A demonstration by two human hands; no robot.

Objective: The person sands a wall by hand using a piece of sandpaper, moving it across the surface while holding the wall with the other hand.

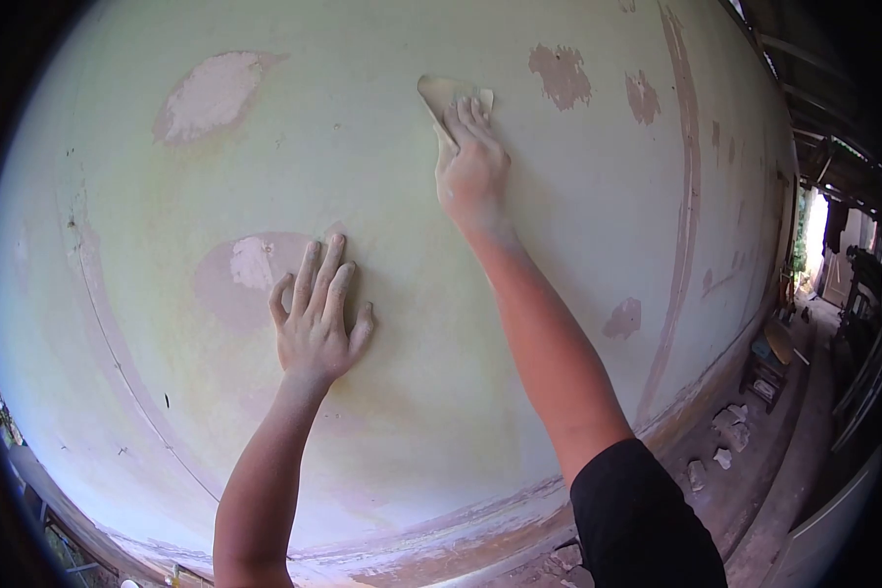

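Head view: we note the right hand (475,174), nearer, gripping a curled sandpaper-like sheet (438,93) against the painted wall (382,167), its free edge up-left of the fingers (468,118), long axis partly covered; left hand (316,328) lower, splayed flat.

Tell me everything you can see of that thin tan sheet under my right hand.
The thin, tan, paper-like sheet lies against the pale green painted wall, beneath the dusty, bare right hand, which hides part of it. Its upper-left corner looks rounded; its left edge runs down beside the hand.
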